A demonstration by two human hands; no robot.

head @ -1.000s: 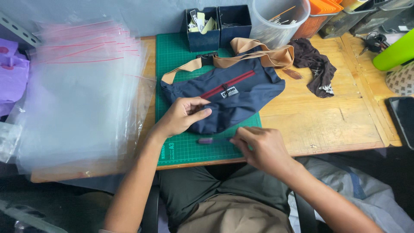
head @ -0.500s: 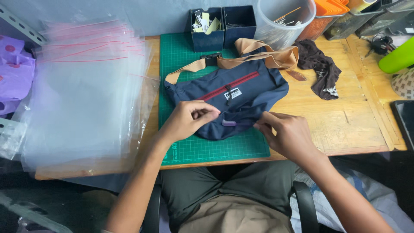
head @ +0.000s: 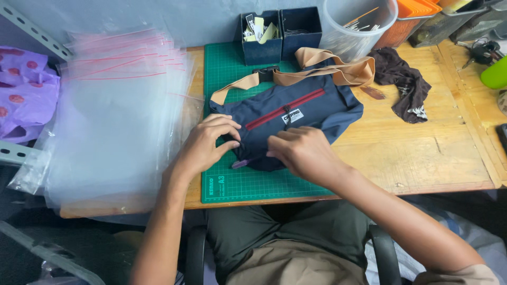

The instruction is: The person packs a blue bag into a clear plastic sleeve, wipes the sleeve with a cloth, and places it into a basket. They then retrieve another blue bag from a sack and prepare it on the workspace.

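A navy waist bag (head: 322,108) with a red zip and a tan strap (head: 338,71) lies on a green cutting mat (head: 264,184). My left hand (head: 203,148) pinches the bag's lower left edge, fingers curled on the fabric. Close beside it, my right hand (head: 301,153) rests on the bag's lower front and grips a small purple tool (head: 240,163). The tool's end sticks out to the left between the two hands, at the bag's bottom edge. What the fingertips touch under the fabric is hidden.
A thick stack of clear zip bags (head: 116,116) covers the table's left part. Two dark blue boxes (head: 280,37), a clear tub (head: 354,26) and an orange basket (head: 401,21) stand at the back. A dark cloth (head: 404,87), keys (head: 480,53) and a green bottle (head: 496,74) lie right.
My right hand picked the purple tool up from the mat and carried it up and left onto the bag, beside my left hand. My left hand stayed pinching the bag's edge.
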